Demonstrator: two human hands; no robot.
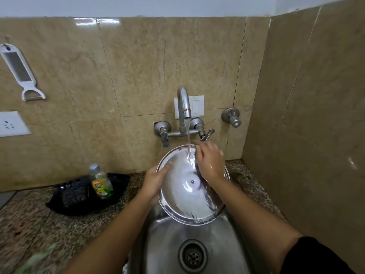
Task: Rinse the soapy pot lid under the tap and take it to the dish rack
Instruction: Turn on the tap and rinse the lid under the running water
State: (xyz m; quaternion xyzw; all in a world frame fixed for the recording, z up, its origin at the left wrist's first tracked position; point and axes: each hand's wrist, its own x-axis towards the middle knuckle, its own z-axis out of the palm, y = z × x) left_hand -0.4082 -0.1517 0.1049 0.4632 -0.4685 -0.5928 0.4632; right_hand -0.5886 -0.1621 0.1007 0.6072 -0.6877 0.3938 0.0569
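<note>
A round steel pot lid is held tilted over the sink, its underside facing me with a small rivet at the centre. Water runs from the wall tap onto the lid's upper part. My left hand grips the lid's left rim. My right hand lies flat on the lid's upper right surface, fingers spread near the stream. No dish rack is in view.
A dish soap bottle stands in a black tray on the granite counter left of the sink. A white peeler hangs on the wall at left, above a socket. A tiled side wall closes in on the right.
</note>
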